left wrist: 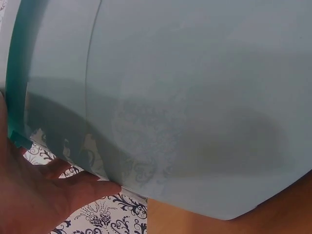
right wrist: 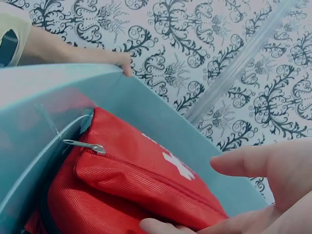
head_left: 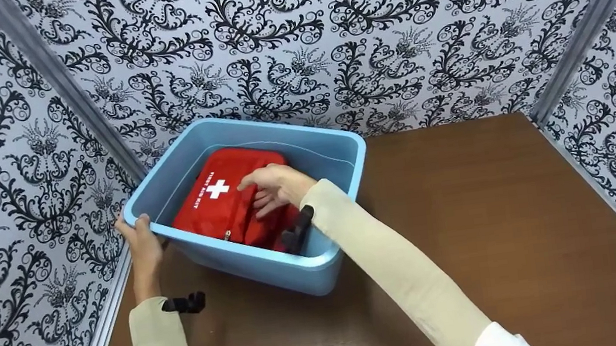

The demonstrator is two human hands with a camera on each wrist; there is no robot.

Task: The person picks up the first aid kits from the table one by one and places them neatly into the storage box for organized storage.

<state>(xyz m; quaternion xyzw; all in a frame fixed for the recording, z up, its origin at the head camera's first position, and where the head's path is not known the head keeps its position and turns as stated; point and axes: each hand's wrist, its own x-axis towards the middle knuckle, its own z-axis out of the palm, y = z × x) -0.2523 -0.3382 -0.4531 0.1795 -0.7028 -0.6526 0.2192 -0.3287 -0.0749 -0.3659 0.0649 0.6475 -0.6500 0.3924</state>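
A light blue plastic bin (head_left: 272, 262) stands on the table, turned at an angle. Inside lies a red first aid kit bag (head_left: 211, 199) with a white cross and lettering; its zipper pull (right wrist: 85, 146) shows at one end in the right wrist view. My left hand (head_left: 142, 246) grips the bin's near left corner, thumb over the rim and fingers outside. Reaching into the bin, my right hand (head_left: 277, 188) has its thumb and fingers spread apart at the bag's right side. In the right wrist view its fingertips (right wrist: 158, 226) overlap the red fabric.
The brown wooden table (head_left: 467, 224) extends to the right of the bin and in front of it. Behind the bin rises a patterned wall (head_left: 281, 53), with another close on the left. Metal posts (head_left: 81, 95) mark the corners. Black bands (head_left: 183, 303) sit on both wrists.
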